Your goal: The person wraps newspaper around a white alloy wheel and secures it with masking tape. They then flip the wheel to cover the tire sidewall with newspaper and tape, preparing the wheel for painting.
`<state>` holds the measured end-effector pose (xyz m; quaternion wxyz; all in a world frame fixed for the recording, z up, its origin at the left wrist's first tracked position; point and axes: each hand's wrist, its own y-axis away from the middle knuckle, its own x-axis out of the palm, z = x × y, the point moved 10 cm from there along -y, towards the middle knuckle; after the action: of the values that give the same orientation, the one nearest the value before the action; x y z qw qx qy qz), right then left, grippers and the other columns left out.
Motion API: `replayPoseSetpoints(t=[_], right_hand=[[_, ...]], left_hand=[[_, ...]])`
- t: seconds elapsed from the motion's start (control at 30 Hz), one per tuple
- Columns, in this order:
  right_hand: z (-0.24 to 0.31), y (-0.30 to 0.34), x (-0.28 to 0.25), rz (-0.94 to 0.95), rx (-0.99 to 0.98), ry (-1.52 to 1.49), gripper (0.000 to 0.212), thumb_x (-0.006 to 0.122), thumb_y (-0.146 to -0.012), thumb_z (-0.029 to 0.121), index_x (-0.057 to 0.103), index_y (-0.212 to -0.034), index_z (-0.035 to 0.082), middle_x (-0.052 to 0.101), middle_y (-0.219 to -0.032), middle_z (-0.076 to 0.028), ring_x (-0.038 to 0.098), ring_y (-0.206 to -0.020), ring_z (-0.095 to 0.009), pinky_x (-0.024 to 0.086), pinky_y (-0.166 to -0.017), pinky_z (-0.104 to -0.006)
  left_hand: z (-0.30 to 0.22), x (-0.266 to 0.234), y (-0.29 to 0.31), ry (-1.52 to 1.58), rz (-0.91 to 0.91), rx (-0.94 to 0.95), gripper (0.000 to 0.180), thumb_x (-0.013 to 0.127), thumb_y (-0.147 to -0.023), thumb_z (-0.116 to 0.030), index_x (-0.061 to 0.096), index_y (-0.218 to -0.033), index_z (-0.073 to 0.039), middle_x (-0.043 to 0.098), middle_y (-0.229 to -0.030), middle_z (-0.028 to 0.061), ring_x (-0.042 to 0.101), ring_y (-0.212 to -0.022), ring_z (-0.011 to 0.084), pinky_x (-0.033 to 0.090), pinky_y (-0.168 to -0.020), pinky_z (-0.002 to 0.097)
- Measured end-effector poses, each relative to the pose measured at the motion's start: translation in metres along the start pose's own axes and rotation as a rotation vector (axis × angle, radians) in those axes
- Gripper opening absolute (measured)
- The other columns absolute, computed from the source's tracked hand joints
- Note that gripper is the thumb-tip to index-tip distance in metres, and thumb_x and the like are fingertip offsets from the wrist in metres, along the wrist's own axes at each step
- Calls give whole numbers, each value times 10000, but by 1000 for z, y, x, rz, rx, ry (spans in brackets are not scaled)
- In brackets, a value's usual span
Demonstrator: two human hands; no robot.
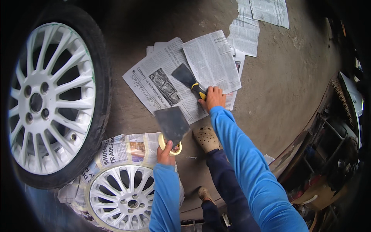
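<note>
My left hand (166,155) is closed around a roll of masking tape (161,141), together with a dark, wide-bladed scraper (172,120) whose blade points away from me. The scraper's handle is mostly hidden by the tape and my fingers. Farther off and to the right, my right hand (215,98) grips the black and yellow handle of a second scraper (185,75), its dark blade over the newspaper sheets (211,58) spread on the floor. Below left, a white alloy wheel (132,203) lies flat, its tire covered with newspaper and tape (123,150).
Another white multi-spoke wheel (62,103) with a bare black tire stands at the left, with green marks along its rim. More newspaper (244,31) lies at the far side. My clog (206,138) is between my arms. Dark metal racks and clutter (328,135) line the right.
</note>
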<state>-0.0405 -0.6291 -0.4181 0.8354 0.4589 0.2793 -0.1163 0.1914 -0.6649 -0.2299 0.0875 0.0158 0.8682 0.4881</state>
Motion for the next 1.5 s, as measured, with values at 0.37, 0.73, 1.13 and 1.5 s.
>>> replayPoseSetpoints(t=[0.37,0.73,1.13,1.5], right_hand=[[56,156,-38,430,-353,-888,526,807,-658,356,542,-965,22,555,-807,-111,557,-738,-228,444,-634,-324],[-130,-99,-125,-48,70,-353,418,684,-772,235,579,-1137,62,633,-1038,-191,608,-961,-350,496,-841,-398],[-325,173,-73,583,332,123,326,690,-741,340,655,-964,106,656,-966,-178,623,-931,-343,497,-822,-408],[-289,54,-302,277,45,181,368,630,-803,271,581,-1130,109,621,-1044,-198,582,-1001,-357,463,-885,-412]], left_hand=[[7,51,12,-85,122,0,356,583,-870,-102,494,-1197,9,585,-1080,85,561,-971,187,443,-852,334],[29,50,11,-406,94,132,280,631,-835,-168,593,-1030,29,622,-928,50,548,-822,133,430,-782,281],[93,-23,253,-174,-322,-55,421,581,-793,-45,489,-1195,41,577,-1089,91,557,-948,185,421,-865,302],[14,-37,237,-221,-524,162,286,645,-796,-102,497,-1014,9,536,-884,64,505,-764,169,431,-707,311]])
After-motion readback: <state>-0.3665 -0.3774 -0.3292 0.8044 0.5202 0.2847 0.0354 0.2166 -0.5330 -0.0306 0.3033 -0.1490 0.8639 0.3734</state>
